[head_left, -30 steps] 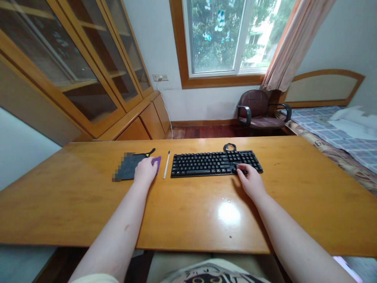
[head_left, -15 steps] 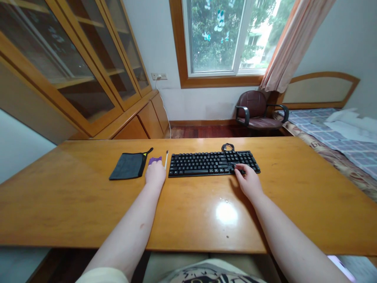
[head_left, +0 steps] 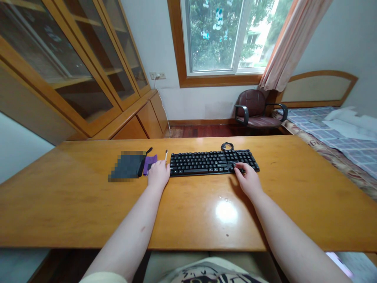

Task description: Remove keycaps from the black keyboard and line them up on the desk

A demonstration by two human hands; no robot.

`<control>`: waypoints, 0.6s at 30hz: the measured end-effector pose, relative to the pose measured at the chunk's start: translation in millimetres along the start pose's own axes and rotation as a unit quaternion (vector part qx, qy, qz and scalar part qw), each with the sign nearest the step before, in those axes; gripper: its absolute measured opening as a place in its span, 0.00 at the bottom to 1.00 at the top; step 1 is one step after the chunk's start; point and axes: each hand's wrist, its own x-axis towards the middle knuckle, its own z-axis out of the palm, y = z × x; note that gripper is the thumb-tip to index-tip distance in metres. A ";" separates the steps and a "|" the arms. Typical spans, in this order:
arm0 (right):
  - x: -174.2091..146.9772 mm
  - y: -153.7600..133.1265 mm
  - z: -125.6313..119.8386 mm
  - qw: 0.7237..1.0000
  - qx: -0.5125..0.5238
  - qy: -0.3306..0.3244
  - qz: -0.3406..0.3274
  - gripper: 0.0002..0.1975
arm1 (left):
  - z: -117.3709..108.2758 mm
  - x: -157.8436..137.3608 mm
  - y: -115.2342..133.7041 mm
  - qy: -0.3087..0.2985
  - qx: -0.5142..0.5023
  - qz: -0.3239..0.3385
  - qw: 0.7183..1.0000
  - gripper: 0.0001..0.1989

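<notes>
A black keyboard [head_left: 203, 163] lies across the middle of the desk. Beside its left end rests a toothbrush [head_left: 166, 152], its dark head pointing away from me. My left hand [head_left: 159, 173] is over the brush's lower handle, back of the hand up; its fingertips are hidden, so whether they grip the handle cannot be told. A purple cloth-like piece [head_left: 149, 161] with a dark patch lies just left of that hand. My right hand [head_left: 247, 177] is at the keyboard's lower right, thumb and fingers closed in a pinch over the keys; anything between them is too small to make out.
Left of the purple piece lies a dark grey pouch or cloth [head_left: 128, 166] with a loop. A coiled cable [head_left: 227, 146] sits behind the keyboard. Beyond the wooden desk [head_left: 203, 220] stand a chair [head_left: 255, 108], a bed [head_left: 332, 125] and a glass-fronted cabinet [head_left: 129, 106].
My left hand has shifted right, off the purple piece and onto the toothbrush's handle beside the keyboard. More of the purple piece shows. My right hand has stayed at the keyboard.
</notes>
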 end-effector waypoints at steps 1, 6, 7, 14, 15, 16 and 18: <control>0.2 -0.4 -0.2 1.000 0.000 0.000 0.000 0.14 | 0.1 -2.2 1.8 0.000 -0.008 -0.001 1.000 0.19; 0.9 -0.5 -0.8 1.000 0.001 0.005 0.002 0.14 | -3.5 -5.1 -5.8 -0.006 -0.013 -0.046 0.999 0.19; 0.8 -0.4 -0.9 1.000 0.001 0.006 0.001 0.14 | -4.8 -4.2 -10.7 -0.006 -0.007 -0.063 0.998 0.19; 0.0 -1.5 -2.0 1.000 0.000 0.003 -0.002 0.15 | -9.0 -0.9 -38.4 -0.028 -0.024 -0.102 0.994 0.18; 0.0 -1.8 -2.0 1.000 0.000 0.002 -0.002 0.15 | -8.9 -0.8 -39.3 -0.022 -0.028 -0.101 0.994 0.18; 0.0 -2.0 -2.0 1.000 0.001 0.001 -0.001 0.15 | -8.8 -0.6 -39.9 -0.012 -0.031 -0.104 0.994 0.18; 0.2 -2.2 -1.9 1.000 0.002 0.001 0.002 0.15 | -8.6 0.0 -41.0 0.005 -0.029 -0.122 0.992 0.18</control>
